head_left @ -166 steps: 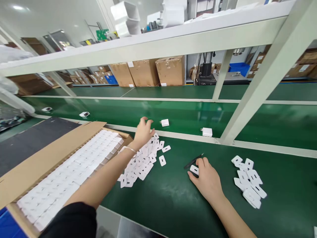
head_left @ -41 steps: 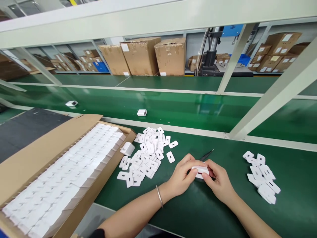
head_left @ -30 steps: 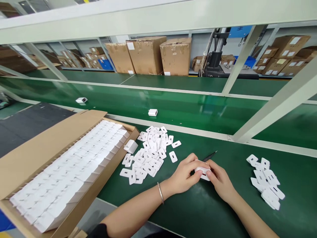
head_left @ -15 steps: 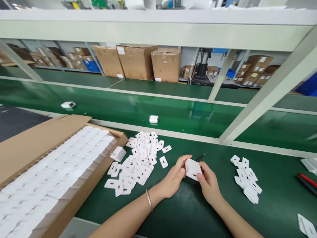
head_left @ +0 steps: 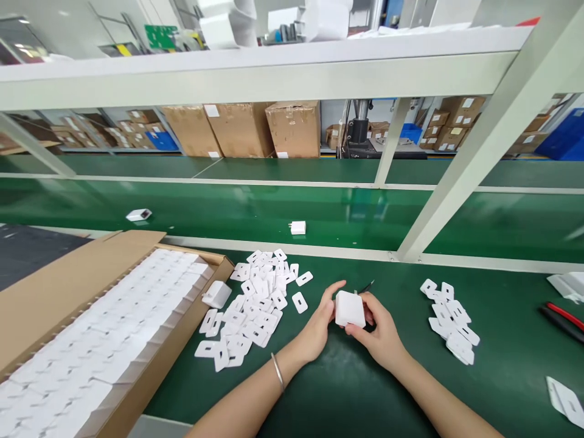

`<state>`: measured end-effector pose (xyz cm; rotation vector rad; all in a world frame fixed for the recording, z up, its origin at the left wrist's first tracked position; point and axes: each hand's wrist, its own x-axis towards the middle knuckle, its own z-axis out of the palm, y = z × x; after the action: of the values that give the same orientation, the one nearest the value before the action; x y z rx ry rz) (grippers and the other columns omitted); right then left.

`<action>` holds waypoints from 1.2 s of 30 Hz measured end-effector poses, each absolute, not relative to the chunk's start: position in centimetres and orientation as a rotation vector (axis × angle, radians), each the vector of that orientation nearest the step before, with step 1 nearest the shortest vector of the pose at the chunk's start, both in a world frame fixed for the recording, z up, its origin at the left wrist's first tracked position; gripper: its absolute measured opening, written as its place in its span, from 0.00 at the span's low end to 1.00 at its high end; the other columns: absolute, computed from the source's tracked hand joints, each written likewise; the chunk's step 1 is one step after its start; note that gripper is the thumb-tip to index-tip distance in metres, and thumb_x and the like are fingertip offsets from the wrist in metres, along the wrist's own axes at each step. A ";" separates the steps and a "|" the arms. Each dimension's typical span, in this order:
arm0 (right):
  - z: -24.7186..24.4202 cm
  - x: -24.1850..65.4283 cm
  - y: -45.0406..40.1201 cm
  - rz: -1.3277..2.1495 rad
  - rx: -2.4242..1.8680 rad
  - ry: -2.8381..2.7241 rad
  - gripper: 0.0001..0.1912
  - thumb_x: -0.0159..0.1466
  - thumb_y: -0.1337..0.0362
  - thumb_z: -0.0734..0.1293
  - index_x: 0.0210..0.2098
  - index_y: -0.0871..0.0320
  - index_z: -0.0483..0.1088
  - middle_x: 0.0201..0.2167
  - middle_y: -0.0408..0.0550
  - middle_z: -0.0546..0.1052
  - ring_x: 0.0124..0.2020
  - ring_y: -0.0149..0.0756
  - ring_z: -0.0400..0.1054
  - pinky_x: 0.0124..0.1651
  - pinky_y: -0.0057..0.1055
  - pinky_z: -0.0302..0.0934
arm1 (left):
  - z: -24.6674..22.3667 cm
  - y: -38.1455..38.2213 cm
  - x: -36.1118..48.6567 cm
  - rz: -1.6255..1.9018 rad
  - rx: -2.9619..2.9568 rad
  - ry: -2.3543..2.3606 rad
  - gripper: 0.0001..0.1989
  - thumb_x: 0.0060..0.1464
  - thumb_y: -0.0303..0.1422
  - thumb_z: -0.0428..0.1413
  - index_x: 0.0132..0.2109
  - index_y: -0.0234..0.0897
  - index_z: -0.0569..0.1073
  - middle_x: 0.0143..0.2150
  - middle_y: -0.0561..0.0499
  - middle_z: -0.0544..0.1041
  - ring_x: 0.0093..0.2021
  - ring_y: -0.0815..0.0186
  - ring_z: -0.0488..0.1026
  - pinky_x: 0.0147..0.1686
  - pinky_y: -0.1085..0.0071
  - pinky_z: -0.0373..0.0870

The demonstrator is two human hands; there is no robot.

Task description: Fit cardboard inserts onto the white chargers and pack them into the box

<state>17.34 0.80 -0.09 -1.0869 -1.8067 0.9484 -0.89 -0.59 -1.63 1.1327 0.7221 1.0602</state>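
A white charger block is held above the green bench between both hands. My right hand grips it at its right side, with the thumb along the lower edge. Beside its left face is my left hand, fingers apart and touching or nearly touching the block. Part of a thin dark tool shows just behind my right fingers. Left of my hands lies a large pile of white slotted plates; a smaller group of plates lies to the right.
At the left, a cardboard box holds rows of white pieces, with another charger against its edge. Two chargers lie on the green strip behind. A slanted post and red-black pliers are at the right.
The block has turned, so its slotted end no longer shows. My left fingers have loosened around it, and my right thumb has shifted to its lower edge. The head view has tilted up.
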 end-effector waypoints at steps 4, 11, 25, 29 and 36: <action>-0.2 17.5 1.1 0.784 -1.108 -1.933 0.19 0.64 0.55 0.71 0.53 0.53 0.71 0.36 0.45 0.68 0.33 0.36 0.65 0.34 0.32 0.63 | -1.4 -0.2 -0.1 1.068 0.938 0.573 0.33 0.68 0.56 0.50 0.69 0.41 0.62 0.56 0.40 0.76 0.56 0.51 0.75 0.59 0.55 0.67; -1.7 17.9 1.6 0.800 -1.088 -1.961 0.30 0.70 0.55 0.65 0.69 0.49 0.55 0.46 0.49 0.67 0.32 0.33 0.66 0.35 0.34 0.69 | 2.7 1.5 -2.5 1.341 1.182 0.636 0.32 0.61 0.46 0.64 0.65 0.43 0.62 0.49 0.43 0.76 0.50 0.54 0.78 0.50 0.59 0.74; -2.3 17.4 2.1 0.875 -1.217 -1.946 0.23 0.71 0.46 0.62 0.58 0.54 0.65 0.39 0.47 0.68 0.26 0.32 0.64 0.33 0.35 0.69 | 5.2 3.1 -28.2 1.476 1.104 2.193 0.17 0.51 0.42 0.59 0.44 0.40 0.65 0.34 0.52 0.72 0.38 0.56 0.73 0.40 0.61 0.70; -2.4 17.4 2.3 0.861 -1.223 -1.938 0.23 0.71 0.45 0.62 0.57 0.54 0.66 0.39 0.47 0.69 0.26 0.32 0.64 0.32 0.35 0.69 | 4.8 3.3 -30.4 1.359 1.157 2.158 0.20 0.46 0.45 0.63 0.42 0.40 0.67 0.36 0.50 0.74 0.43 0.53 0.73 0.44 0.60 0.68; -2.2 17.5 2.5 0.874 -1.242 -1.938 0.24 0.71 0.44 0.62 0.57 0.54 0.65 0.40 0.47 0.69 0.26 0.32 0.65 0.32 0.34 0.69 | 5.1 5.1 -31.9 1.244 1.283 1.995 0.23 0.49 0.51 0.60 0.43 0.40 0.65 0.36 0.50 0.74 0.41 0.56 0.74 0.42 0.63 0.70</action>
<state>17.52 2.49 -2.23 -1.2416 -1.9375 0.8736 -31.88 5.11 5.06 1.2833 1.9947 1.2438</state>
